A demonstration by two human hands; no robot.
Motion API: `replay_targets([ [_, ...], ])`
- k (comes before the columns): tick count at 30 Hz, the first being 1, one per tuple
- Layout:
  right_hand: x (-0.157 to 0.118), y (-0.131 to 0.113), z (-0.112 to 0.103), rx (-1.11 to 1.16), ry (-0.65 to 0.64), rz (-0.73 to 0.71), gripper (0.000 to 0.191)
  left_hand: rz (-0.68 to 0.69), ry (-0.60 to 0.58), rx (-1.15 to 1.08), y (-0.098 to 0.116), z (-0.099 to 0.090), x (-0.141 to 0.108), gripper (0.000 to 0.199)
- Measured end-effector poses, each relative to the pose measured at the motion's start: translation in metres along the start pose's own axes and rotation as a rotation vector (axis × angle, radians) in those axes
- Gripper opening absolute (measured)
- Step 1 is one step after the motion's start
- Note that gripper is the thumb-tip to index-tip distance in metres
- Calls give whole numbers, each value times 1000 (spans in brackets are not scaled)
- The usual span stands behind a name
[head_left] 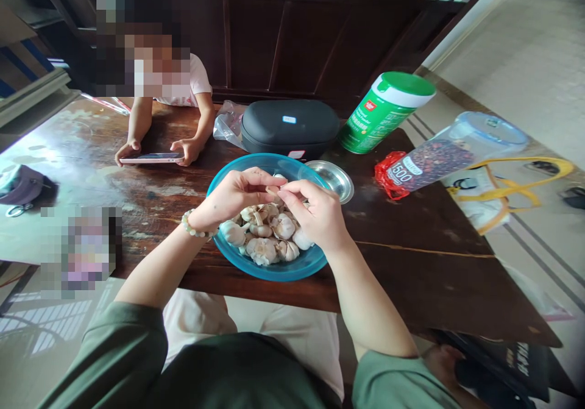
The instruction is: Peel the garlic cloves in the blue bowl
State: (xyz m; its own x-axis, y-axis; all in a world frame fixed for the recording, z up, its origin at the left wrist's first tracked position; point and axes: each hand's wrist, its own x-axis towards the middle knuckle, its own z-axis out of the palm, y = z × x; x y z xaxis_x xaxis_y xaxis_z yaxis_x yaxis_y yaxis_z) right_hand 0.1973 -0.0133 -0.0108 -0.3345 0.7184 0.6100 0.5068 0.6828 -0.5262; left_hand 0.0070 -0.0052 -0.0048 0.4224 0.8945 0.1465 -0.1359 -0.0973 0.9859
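Observation:
A blue plastic bowl [269,273] holds several whole garlic bulbs [262,250] near the table's front edge. Over its back part my left hand [235,195] and my right hand [317,211] meet at the fingertips. Between them is a small garlic clove [273,189], pinched by the left fingers and touched by the right thumb and forefinger; its details are partly hidden. A beaded bracelet is on the left wrist. Just behind the right hand, a shallow metal dish [340,183] stands beside the bowl, partly covered by its rim.
Behind the bowl are a black case [290,122] and a crumpled plastic bag [228,124]. To the right stand a green can [381,113] and a clear jar [439,156] on red plastic. Across the table at left, a person holds a phone [153,158]. A purple pouch [21,183] lies far left.

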Motion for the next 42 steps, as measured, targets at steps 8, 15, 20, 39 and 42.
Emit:
replay_targets([
  [8, 0, 1, -1, -17, -10, -22, 14, -1, -5, 65, 0, -1, 0, 31],
  [15, 0, -1, -1, -1, -30, 12, 16, -26, -13, -7, 1, -1, -1, 34],
  [20, 1, 2, -1, 4, -31, 1, 13, 14, -33, 96, 4, -2, 0, 31],
  [39, 2, 2, -3, 18, -52, 10, 14, 36, -40, 128, 4, -2, 1, 30],
  [42, 1, 2, -2, -6, -49, -15, 15, 42, -48, 144, 3, -3, 1, 30],
])
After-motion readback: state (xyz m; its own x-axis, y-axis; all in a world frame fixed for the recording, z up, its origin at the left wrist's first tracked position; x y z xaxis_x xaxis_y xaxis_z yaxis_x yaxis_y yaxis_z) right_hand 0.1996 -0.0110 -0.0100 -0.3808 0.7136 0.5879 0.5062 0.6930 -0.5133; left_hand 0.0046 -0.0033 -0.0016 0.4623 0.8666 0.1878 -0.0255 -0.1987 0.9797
